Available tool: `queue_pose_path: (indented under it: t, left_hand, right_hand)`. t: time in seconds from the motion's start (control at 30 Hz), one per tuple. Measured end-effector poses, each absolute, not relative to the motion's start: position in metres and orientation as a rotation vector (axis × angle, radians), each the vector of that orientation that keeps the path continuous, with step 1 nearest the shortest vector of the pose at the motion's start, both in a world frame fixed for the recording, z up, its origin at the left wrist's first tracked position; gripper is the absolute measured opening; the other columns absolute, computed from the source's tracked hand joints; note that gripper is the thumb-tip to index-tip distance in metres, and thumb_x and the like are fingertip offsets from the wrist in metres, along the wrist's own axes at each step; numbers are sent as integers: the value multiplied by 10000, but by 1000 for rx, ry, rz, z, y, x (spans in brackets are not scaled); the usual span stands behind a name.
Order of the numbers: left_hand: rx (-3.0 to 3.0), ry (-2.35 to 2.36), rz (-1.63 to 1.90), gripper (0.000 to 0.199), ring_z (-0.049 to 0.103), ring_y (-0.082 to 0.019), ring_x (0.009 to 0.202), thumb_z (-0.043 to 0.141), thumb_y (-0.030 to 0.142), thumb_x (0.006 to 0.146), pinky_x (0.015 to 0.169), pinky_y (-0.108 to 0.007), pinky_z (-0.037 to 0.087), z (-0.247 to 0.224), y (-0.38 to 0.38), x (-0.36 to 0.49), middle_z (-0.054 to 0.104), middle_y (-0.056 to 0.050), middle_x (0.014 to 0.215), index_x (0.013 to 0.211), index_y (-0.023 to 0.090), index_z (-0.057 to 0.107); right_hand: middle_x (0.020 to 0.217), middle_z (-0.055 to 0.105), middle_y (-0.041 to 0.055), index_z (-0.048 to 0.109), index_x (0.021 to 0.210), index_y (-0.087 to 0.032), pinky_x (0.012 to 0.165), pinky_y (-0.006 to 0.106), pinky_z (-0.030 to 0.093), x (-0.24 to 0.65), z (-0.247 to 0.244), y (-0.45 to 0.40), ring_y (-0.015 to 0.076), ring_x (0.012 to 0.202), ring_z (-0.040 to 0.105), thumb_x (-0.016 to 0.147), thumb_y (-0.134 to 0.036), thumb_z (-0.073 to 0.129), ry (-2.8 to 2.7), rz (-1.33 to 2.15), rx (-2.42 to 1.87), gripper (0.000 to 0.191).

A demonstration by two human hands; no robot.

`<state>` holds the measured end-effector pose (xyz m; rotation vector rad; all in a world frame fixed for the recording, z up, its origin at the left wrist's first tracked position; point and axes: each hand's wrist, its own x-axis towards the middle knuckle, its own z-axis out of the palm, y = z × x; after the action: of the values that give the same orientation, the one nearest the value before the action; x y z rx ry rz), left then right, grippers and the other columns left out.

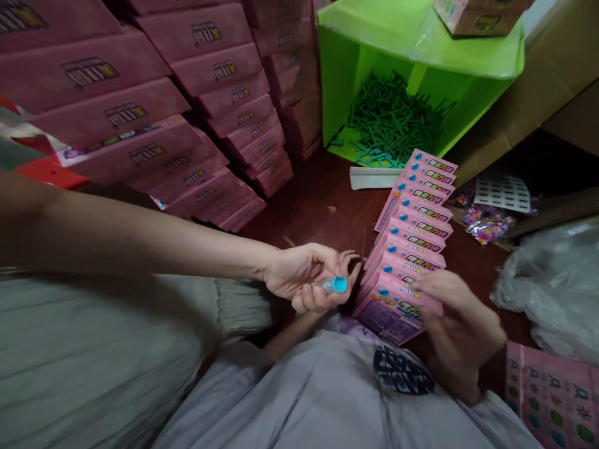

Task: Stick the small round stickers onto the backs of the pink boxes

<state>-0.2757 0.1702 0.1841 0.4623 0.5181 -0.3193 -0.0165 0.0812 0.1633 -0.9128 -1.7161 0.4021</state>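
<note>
My left hand point(334, 301) is in the middle of the view, its forearm coming up from below. Its fingers curl around a small clear tube with a bright blue open end point(336, 285). Another person's hand point(299, 265) reaches in from the left and overlaps mine at the tube, so part of the grip is hidden. On the right, my right hand point(461, 324) is blurred, its fingers curved and apart at the upper corner of the nearest pink box point(393, 308). That box stands at the near end of a row of upright pink boxes point(418, 227).
Stacked pink cartons point(224, 68) fill the left and back. A bright green box point(486, 106) lies open with many green sticks point(397, 115) inside. Clear plastic bags point(556, 287), a packet of colourful pieces point(489, 221) and a printed pink sheet point(556, 393) lie at the right.
</note>
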Motion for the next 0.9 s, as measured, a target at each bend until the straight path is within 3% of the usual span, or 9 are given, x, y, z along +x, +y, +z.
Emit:
queue_pose_path:
  t: [0.17, 0.33, 0.43, 0.67, 0.8, 0.9]
  left_hand:
    - [467, 466, -391, 260, 56, -67, 439, 599, 438, 643, 369, -180, 45, 174, 167, -273, 196, 53, 532, 655, 187, 533]
    - [492, 472, -443, 283, 58, -65, 409, 631, 457, 657, 347, -185, 39, 169, 158, -279, 173, 65, 508, 625, 192, 537]
    - [466, 456, -465, 300, 58, -69, 393, 620, 477, 690, 340, -193, 18, 172, 149, -289, 165, 66, 506, 624, 199, 532]
    - [382, 478, -327, 438, 30, -73, 399, 518, 606, 812, 331, -215, -42, 186, 129, -308, 153, 64, 524, 642, 203, 492]
    - [335, 629, -219, 361, 61, -53, 439, 649, 505, 757, 348, -163, 27, 204, 109, -326, 199, 70, 557, 686, 191, 484]
    - [415, 745, -95, 300, 151, -43, 417, 743, 322, 691, 354, -126, 135, 209, 92, -338, 251, 79, 535, 692, 199, 470]
  right_hand:
    - [975, 723, 98, 647, 1121, -136, 830, 398, 550, -65, 159, 87, 219, 932, 673, 851, -137, 682, -1919, 381, -693, 272]
    - [824, 698, 54, 619, 942, -174, 747, 360, 548, -89, 158, 98, 199, 795, 665, 808, -239, 769, -1809, 508, -743, 212]
    - [812, 685, 44, 613, 937, -183, 759, 372, 540, -96, 160, 97, 197, 769, 655, 770, -288, 803, -1800, 604, -714, 273]
    - [824, 695, 47, 627, 944, -184, 760, 365, 524, -102, 161, 96, 189, 785, 646, 822, -251, 752, -1784, 808, -644, 187]
    - [840, 701, 52, 642, 941, -176, 796, 374, 510, -104, 159, 96, 192, 805, 651, 832, -267, 744, -1817, 779, -637, 174]
    - [842, 703, 42, 648, 920, -182, 792, 359, 508, -107, 156, 94, 186, 809, 652, 861, -256, 702, -1856, 754, -652, 109]
